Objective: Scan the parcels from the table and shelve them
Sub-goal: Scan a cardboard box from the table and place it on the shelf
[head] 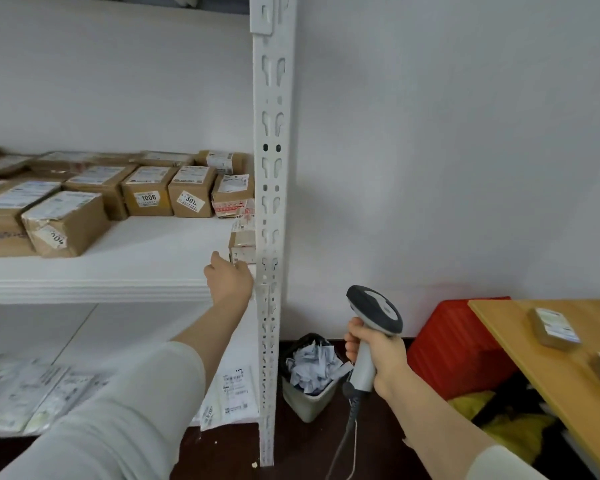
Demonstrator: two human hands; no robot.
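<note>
- Head view: left hand (227, 280) is reaching up to a small parcel (242, 245) that is sitting on the middle shelf board (146, 258), hard against the left side of the upright post (270, 202). The post is hiding the parcel's right edge.
- Left hand is showing its back to the camera, with the fingertips hidden at the parcel's lower front. Cannot tell if it is touching or just short, or gripping or flat.
- Right hand (378, 355) is hanging right of the post and lower, with fingers wrapped tight round the scanner (374, 313) handle and the cable trailing down.
- Parcel is looking like a small taped cardboard box: probably light and stiff-walled, a one-hand job.
- Labels and tape are likely making slick patches, so I'd be taking it across opposite bare cardboard faces, thumb on one side and fingers on the other.
- Contents are unknown, so I'm treating it as crushable at the corners.
- Parcel is lying just above the left hand and well up-left of the right hand.
- Other boxes (149, 195) are standing in rows further left of the post on the same board.
- Two table parcels (553, 327) are lying on the table (534, 358), well right of the post, not yet shelved.
</note>
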